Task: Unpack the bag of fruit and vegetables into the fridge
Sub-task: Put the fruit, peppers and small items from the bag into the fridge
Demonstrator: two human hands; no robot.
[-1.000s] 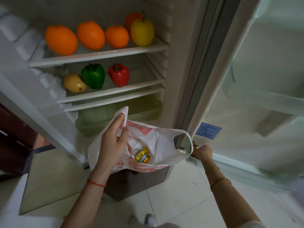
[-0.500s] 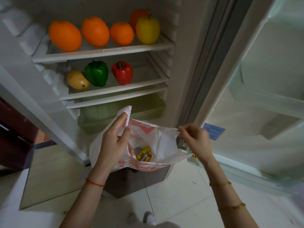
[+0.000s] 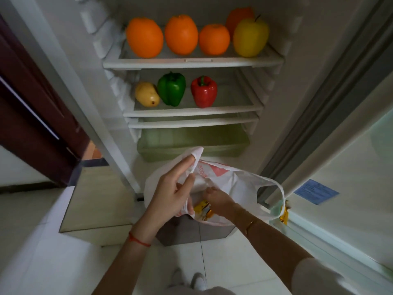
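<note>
Right hand [image 3: 217,200] now inside bag [image 3: 240,184], left hand [image 3: 170,194] gripping its rim

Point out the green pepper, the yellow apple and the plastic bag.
green pepper [image 3: 171,89]: head view, middle of its front.
yellow apple [image 3: 250,37]: head view, centre of its skin.
plastic bag [image 3: 240,182]: head view, white far wall.

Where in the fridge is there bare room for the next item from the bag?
The lower shelf has a wide bare patch to the right of the red pepper, reaching to the fridge wall. The top shelf is crowded: oranges and the yellow apple fill its width, leaving only a narrow front strip. The green drawer below looks closed.
</note>
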